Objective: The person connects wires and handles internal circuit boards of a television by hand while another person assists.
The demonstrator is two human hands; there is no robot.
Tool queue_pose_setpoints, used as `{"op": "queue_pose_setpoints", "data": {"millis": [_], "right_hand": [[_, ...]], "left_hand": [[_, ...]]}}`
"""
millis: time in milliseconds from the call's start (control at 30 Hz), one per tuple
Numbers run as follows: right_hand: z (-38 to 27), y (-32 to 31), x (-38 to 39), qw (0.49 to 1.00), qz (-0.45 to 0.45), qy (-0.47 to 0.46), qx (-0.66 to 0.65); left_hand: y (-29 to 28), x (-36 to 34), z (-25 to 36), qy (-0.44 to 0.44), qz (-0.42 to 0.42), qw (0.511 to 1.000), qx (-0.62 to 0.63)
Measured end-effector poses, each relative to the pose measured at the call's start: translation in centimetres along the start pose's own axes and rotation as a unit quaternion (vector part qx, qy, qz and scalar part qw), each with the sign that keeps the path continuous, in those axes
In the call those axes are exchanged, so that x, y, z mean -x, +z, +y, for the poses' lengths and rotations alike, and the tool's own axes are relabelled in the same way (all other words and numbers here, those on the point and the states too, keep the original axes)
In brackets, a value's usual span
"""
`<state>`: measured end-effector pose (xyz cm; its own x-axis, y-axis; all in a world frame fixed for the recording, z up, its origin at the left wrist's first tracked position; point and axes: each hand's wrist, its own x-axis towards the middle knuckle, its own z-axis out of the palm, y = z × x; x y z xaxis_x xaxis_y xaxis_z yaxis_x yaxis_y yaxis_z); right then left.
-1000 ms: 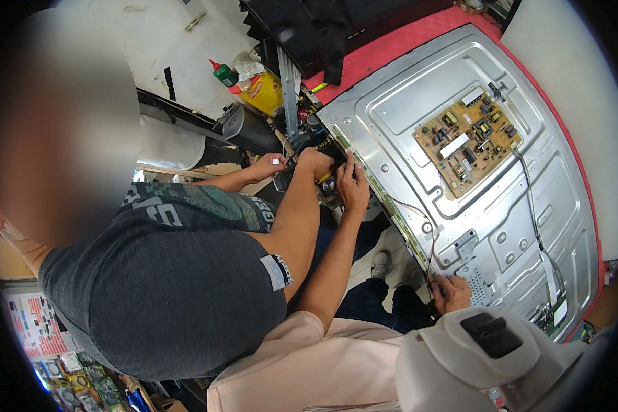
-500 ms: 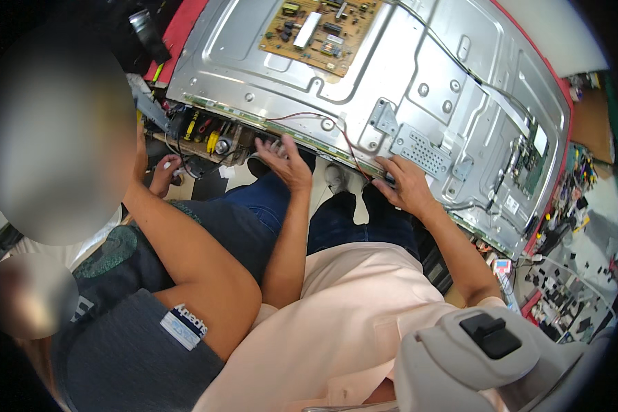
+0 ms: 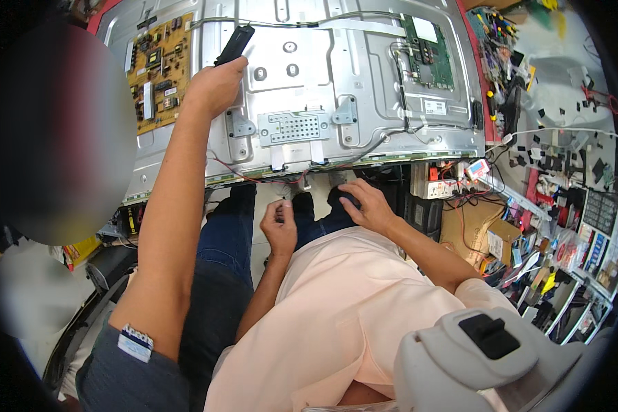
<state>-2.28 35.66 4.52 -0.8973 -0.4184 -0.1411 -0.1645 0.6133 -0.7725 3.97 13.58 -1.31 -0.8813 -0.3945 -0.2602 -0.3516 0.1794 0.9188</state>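
A large silver metal back panel [image 3: 309,82] carries a tan circuit board [image 3: 158,55], a green board [image 3: 429,62] and wiring, with thin red wires [image 3: 244,172] along its near edge. My left hand [image 3: 279,226] is curled just below that edge; I cannot make out what, if anything, is in its fingers. My right hand [image 3: 366,208] hovers beside it, fingers bent and apart, holding nothing visible. A co-worker's hand [image 3: 216,88] grips a black handheld tool [image 3: 233,44] over the panel.
The co-worker's arm [image 3: 165,226] reaches past me on the left. A cluttered side bench [image 3: 563,151] with tools and small parts is at the right, above a cardboard box [image 3: 470,230] and a power strip [image 3: 436,189]. Legs [image 3: 226,240] are below the panel.
My view has swung right. Both my hands have drawn back from the panel's edge, the left one curling. The co-worker's hand now holds the black tool over the panel.
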Motion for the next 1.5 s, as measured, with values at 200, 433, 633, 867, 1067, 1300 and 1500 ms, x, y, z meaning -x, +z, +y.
{"op": "queue_pose_setpoints", "data": {"millis": [200,433,633,867,1067,1300,1500], "right_hand": [[2.8,-2.3,4.1,0.994,0.063,0.066,-0.051],[6.5,-6.1,2.8,0.990,0.131,-0.039,-0.016],[7.2,-9.0,-2.2,0.982,0.070,-0.162,0.072],[7.8,-9.1,-4.7,0.968,0.010,-0.222,0.115],[7.6,-8.7,-5.5,0.971,-0.016,-0.213,0.112],[6.9,-7.8,-6.2,0.970,0.001,-0.210,0.122],[5.9,-5.9,-6.6,0.980,0.069,-0.144,0.116]], "left_hand": [[4.8,0.0,4.7,0.089,-0.023,0.994,-0.064],[7.3,-1.8,5.2,0.100,0.023,0.965,-0.240],[8.5,-1.4,6.0,0.025,0.076,0.949,-0.306],[8.5,-0.2,7.9,0.030,0.133,0.938,-0.317],[8.4,0.2,9.7,0.073,0.156,0.944,-0.282],[8.5,-3.4,10.7,0.161,0.136,0.947,-0.241],[8.9,-7.2,11.6,0.202,0.110,0.952,-0.202]]}}
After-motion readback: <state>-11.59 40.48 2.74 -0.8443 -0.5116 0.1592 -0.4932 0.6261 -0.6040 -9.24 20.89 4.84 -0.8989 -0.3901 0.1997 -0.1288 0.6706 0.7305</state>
